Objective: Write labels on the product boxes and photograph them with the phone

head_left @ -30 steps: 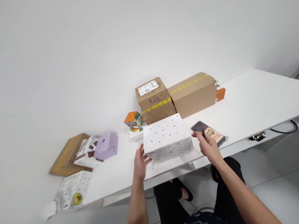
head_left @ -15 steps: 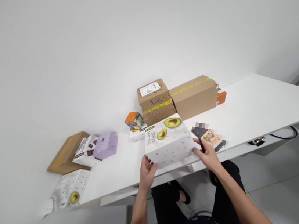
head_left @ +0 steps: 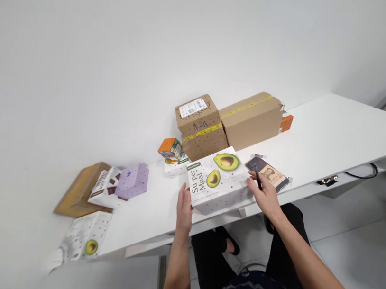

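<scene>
White wall (head_left: 120, 48) behind, white table (head_left: 353, 131) set against it; we list outward from the middle.

Principal item: a white avocado box (head_left: 206, 175), at the table's front edge, between two hands. Printed panel up; long axis from hand to hand, roughly parallel to that edge; tops of the letters toward the left hand. Resting on the table or lifted, we cannot tell.

Left hand (head_left: 185, 208): at the box's left end, firmness of grip not shown. Right hand (head_left: 266, 195): fingers round a black pen (head_left: 257, 178), tips at the box's right end.

Progress, in our judgement: handling under way, the panel turned uppermost; we make out no pen stroke on it. How much remains, we cannot settle.

Near the right hand: one dark flat item with a tan print (head_left: 270, 173). Behind the box: one speckled brown carton (head_left: 201, 126); beside it, one plain brown carton (head_left: 253, 122), yellow-taped. To their left, one small orange box (head_left: 169, 147). At the table's left end: one lilac box (head_left: 134, 179) and one chocolate-print box (head_left: 102, 188), together.
</scene>
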Tool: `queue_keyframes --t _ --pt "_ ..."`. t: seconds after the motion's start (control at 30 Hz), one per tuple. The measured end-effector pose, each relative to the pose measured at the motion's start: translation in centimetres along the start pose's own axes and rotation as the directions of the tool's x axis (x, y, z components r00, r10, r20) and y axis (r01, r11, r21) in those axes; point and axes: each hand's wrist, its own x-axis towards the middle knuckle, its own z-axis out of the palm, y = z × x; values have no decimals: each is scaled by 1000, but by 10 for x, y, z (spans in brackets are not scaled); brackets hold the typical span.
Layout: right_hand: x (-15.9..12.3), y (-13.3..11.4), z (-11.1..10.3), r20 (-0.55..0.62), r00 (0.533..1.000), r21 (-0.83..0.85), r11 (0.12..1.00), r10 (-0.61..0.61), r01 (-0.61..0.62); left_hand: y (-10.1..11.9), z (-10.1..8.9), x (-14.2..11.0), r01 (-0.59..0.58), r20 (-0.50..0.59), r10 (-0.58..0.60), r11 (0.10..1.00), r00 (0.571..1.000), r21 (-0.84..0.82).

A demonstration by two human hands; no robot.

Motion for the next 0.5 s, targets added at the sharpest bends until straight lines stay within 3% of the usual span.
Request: queue_keyframes --t 0.17,0.4,0.5 --pt "-2 -6 8 21 998 -75 995 -62 64 12 8 -1 -153 98 147 987 984 52" --pt "-23 -9 -1 78 996 -78 996 -39 45 7 -10 -19 -108 119 92 984 989 140" --pt "-21 -5 -8 80 995 -67 996 -56 62 14 -13 -23 -69 24 65 977 998 200"
